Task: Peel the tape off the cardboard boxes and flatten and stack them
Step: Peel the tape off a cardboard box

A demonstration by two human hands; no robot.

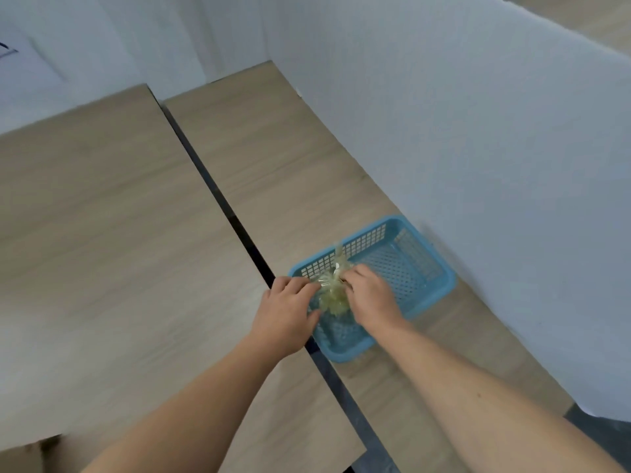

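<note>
A crumpled wad of clear yellowish tape point(333, 291) hangs just over the near end of a blue plastic basket point(423, 268). My left hand point(285, 310) and my right hand point(370, 295) both pinch the wad, one from each side, with a strip of tape sticking up between them. A corner of brown cardboard point(30, 452) shows at the bottom left edge; the rest of it is out of view.
The basket stands on the right wooden table point(273, 158), close to a white partition wall point(478, 148). A dark gap point(218, 196) separates it from the left wooden table point(102, 233).
</note>
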